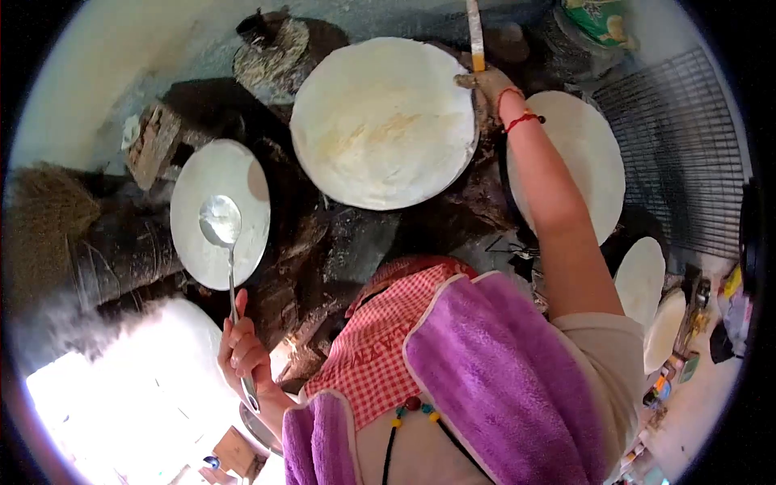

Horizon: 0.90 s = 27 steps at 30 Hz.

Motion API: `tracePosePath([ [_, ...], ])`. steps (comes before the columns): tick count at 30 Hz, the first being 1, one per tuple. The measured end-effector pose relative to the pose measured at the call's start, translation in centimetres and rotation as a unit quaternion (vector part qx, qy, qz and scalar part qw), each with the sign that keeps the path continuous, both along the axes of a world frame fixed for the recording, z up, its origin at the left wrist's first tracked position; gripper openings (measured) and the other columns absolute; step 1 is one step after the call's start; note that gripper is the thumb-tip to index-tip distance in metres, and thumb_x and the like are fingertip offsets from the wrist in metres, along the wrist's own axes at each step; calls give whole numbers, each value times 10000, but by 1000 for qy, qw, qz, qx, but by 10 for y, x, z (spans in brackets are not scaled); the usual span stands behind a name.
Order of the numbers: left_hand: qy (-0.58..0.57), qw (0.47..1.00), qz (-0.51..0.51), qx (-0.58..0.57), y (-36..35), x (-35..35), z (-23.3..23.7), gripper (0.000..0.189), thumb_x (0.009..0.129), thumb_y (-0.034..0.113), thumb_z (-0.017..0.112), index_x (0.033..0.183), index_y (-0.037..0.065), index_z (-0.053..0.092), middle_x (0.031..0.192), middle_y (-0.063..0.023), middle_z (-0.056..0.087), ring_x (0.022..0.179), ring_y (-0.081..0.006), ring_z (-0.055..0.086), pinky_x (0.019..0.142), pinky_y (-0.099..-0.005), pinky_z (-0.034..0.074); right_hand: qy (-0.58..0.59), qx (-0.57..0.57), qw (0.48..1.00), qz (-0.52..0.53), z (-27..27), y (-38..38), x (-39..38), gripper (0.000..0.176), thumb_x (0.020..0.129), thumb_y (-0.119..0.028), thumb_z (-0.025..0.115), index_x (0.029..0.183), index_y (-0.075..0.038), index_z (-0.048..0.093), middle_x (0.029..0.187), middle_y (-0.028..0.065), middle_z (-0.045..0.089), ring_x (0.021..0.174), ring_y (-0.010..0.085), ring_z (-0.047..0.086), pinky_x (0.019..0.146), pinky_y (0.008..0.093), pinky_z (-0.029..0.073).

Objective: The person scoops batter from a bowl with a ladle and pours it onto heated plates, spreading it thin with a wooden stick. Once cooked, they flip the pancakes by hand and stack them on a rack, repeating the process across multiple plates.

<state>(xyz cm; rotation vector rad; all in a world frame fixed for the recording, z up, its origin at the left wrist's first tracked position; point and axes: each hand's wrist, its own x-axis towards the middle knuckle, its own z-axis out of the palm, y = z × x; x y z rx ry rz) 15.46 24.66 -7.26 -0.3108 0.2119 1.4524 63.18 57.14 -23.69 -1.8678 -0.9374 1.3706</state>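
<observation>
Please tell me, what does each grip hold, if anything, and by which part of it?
The left grip holds a ladle by its handle; the right grip holds a flat stick by the end beside its yellow section.

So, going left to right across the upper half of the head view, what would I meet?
Brown rough-sided block, shiny metal ladle, large round cream-white sheet, slim white-and-yellow tool, pale oval disc, dark wire grid.

The hands (244,352) hold a metal ladle (221,221) and a yellow-ended tool (476,40).
</observation>
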Motion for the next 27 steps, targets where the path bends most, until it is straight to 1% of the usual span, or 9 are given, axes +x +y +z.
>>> tracePosePath([
  [8,-10,999,-23,31,-29,-24,1,484,1016,133,250,1419,-91,101,755,-36,345,489,-82,328,397,-238,345,-334,-10,940,70,44,-4,-24,618,729,-327,762,1148,87,576,1042,194,657,918,308,638,826,369,487],
  [12,9,998,-62,5,-39,-39,0,480,1008,117,285,1415,-91,139,715,-18,344,473,-66,321,378,-222,334,-236,108,965,-43,102,-44,-48,422,795,-221,716,1052,80,570,869,171,671,720,352,649,508,499,484],
  [14,32,995,-90,-39,-40,-56,-10,472,992,99,340,1410,-72,201,701,-6,340,443,-44,295,344,-205,307,-83,116,987,-69,129,-74,-56,413,806,-234,699,1077,40,551,796,166,663,548,313,621,416,462,445],
  [15,73,987,-131,-64,-40,-63,-14,460,980,95,390,1402,-38,267,693,4,346,423,-25,280,322,-192,271,-142,184,971,-57,118,-78,-41,367,812,-252,684,1062,-5,578,713,155,650,379,266,540,339,421,385],
  [18,190,958,-214,-20,-40,-69,-27,453,987,117,388,1407,-10,274,683,7,346,427,-33,307,334,-187,273,-40,117,987,-99,184,-165,-63,537,757,-294,734,1169,6,563,812,145,663,606,229,623,437,424,472],
  [20,190,946,-250,-73,-38,-64,-25,458,990,110,367,1417,-8,250,679,7,338,422,-44,314,335,-192,285,-74,110,978,-159,171,-211,-30,453,781,-332,699,1083,-18,571,549,78,506,301,195,423,338,387,341],
  [23,66,940,-335,-27,-40,-70,-24,458,1010,140,312,1439,17,210,667,4,320,450,-59,323,363,-220,324,-64,100,961,-249,196,-300,12,387,749,-199,742,1080,-36,625,818,93,647,494,154,508,408,307,401],
  [26,33,909,-414,-13,-40,-43,12,451,1022,161,276,1448,31,200,661,6,303,454,-69,289,382,-235,325,-47,129,939,-316,203,-401,99,339,751,-212,742,1037,-49,659,758,77,632,465,144,489,392,313,394],
  [27,12,896,-443,11,-41,-38,20,449,1028,171,260,1451,37,196,659,7,297,454,-75,268,389,-243,319,-89,25,941,-326,241,-439,103,284,751,-231,744,982,-75,693,736,59,628,456,142,490,388,309,398],
])
